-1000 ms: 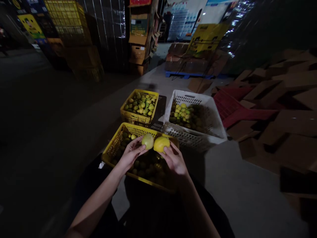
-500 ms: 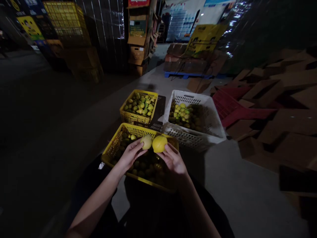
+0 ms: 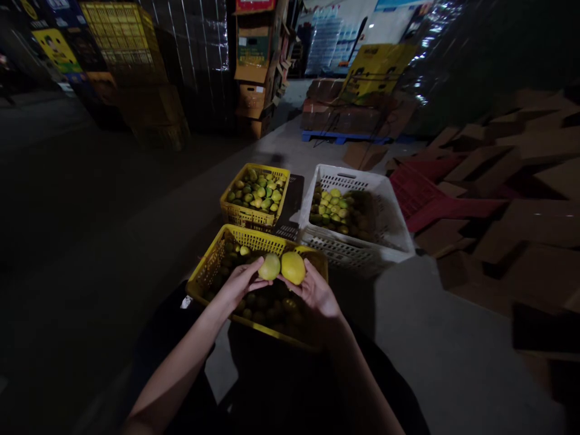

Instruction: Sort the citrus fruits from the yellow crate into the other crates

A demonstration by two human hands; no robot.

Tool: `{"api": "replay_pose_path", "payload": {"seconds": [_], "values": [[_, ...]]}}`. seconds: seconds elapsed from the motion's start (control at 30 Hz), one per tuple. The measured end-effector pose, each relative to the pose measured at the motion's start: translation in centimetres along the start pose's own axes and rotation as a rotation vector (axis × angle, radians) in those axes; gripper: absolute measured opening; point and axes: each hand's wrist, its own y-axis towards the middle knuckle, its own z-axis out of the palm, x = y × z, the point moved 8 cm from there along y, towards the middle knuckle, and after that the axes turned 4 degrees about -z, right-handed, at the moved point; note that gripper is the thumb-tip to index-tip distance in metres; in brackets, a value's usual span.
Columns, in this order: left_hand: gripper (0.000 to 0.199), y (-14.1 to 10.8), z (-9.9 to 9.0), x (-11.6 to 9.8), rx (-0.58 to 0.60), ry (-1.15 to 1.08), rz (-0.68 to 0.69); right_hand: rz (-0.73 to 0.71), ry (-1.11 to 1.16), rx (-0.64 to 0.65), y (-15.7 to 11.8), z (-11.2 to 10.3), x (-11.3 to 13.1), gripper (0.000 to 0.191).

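Observation:
My left hand (image 3: 241, 284) is closed on a pale green-yellow lemon (image 3: 269, 266), thumb on its near side. Beside it, my right hand (image 3: 316, 291) grips a brighter yellow lemon (image 3: 293, 267) from the right. The two fruits are held side by side with a narrow gap. Both hands are above a yellow crate (image 3: 212, 263) that holds many lemons, most of them in shadow. Farther off, a smaller-looking yellow crate (image 3: 235, 212) is filled with green and yellow lemons. To its right, a white crate (image 3: 389, 223) has lemons heaped mainly at its left side.
A red crate (image 3: 421, 193) and a heap of flattened cardboard boxes (image 3: 521, 229) lie on the right. Behind, cartons stand on a blue pallet (image 3: 339, 138). Stacked yellow crates (image 3: 120, 36) and a column of cardboard boxes (image 3: 251, 99) rise at the back.
Both lemons have turned in my fingers and show different sides. The left one looks greener now. My hands have stayed in nearly the same place.

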Motion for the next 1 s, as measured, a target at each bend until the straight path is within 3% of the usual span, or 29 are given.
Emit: {"api": "replay_pose_path", "payload": {"seconds": [0.17, 0.33, 0.43, 0.53, 0.63, 0.77, 0.87, 1.0], "values": [[0.044, 0.4, -0.5, 0.8, -0.042, -0.002, -0.084, 0.068, -0.028, -0.004, 0.2, -0.4, -1.1, 0.049], [0.053, 0.3, -0.3, 0.8, -0.002, 0.054, -0.091, 0.054, -0.06, 0.022, -0.2, -0.1, -0.7, 0.054], [0.049, 0.2, -0.1, -1.1, -0.002, 0.112, 0.177, -0.118, -0.111, -0.027, -0.3, 0.1, 1.0, 0.047], [0.055, -0.6, -0.2, -3.2, -0.078, 0.21, 0.502, -0.405, -0.254, -0.139, -0.8, -0.1, 3.1, 0.054], [0.052, -1.2, 0.5, -3.7, -0.058, 0.329, 0.613, -0.624, -0.415, -0.121, -1.4, 0.7, 4.2, 0.058], [0.052, -1.5, 1.0, -4.0, 0.005, 0.367, 0.665, -0.771, -0.511, -0.091, -2.1, 1.3, 4.9, 0.051], [0.053, -1.6, 0.7, -4.5, 0.012, 0.342, 0.665, -0.749, -0.475, -0.058, -2.1, 1.2, 5.2, 0.051], [0.056, -1.6, 0.2, -4.8, 0.043, 0.292, 0.576, -0.589, -0.305, -0.036, -1.6, 0.4, 5.0, 0.054]]}}
